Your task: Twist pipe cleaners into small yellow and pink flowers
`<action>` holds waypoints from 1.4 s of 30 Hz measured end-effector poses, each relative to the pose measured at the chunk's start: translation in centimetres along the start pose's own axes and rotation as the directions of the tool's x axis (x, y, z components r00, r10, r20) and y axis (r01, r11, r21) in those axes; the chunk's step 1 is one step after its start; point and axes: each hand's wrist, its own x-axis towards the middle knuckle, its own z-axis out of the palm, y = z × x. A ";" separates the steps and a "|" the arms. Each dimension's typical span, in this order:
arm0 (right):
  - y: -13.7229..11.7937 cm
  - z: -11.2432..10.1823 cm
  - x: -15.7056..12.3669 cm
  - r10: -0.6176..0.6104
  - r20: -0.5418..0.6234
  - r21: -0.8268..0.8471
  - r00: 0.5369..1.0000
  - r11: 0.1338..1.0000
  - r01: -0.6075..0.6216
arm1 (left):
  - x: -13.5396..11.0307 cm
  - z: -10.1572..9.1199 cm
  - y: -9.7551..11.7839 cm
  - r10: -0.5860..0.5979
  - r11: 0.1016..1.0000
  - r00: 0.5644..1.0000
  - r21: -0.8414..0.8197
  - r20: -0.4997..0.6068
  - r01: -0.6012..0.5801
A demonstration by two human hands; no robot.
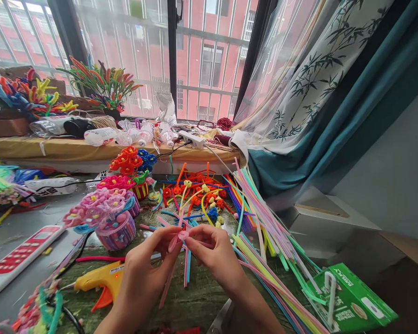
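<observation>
Between my two hands is a pink pipe cleaner (pixel 183 235) bent into small loops, with a round coil at its middle. My left hand (pixel 149 260) pinches the looped part on the left side. From the right, my right hand (pixel 214 253) grips the coil between thumb and fingertips. Below and behind the hands, cut pink and blue pipe cleaners (pixel 187 269) lie on the table. A yellow glue gun (pixel 101 280) with an orange trigger rests beside my left wrist. Scissors (pixel 220 320) show partly under my right forearm.
Finished pipe-cleaner flower pots (pixel 116 230) stand at left. Orange flowers and stems (pixel 198 185) are heaped beyond my hands. Long pastel pipe cleaners (pixel 264 213) spread along the right, by a green box (pixel 355 297). A red and white power strip (pixel 24 257) lies far left.
</observation>
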 end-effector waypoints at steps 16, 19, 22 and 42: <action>-0.8 -0.8 0.2 0.190 0.036 0.357 0.981 0.915 -0.190 | 0.2 -0.7 1.0 0.273 0.959 0.962 0.087 -0.011 -0.271; -0.6 -0.6 0.2 0.217 0.004 0.490 0.976 0.851 -0.191 | 0.0 -0.5 1.0 0.366 0.928 0.930 0.088 -0.025 -0.362; -0.6 -0.5 0.2 0.190 -0.038 0.508 0.981 0.849 -0.145 | -0.2 -0.3 0.7 0.441 0.893 0.897 0.103 -0.020 -0.437; -0.3 -0.6 -0.1 -0.102 0.034 0.298 0.994 0.951 0.087 | -0.8 -0.3 0.7 0.552 0.804 0.833 0.275 -0.020 -0.527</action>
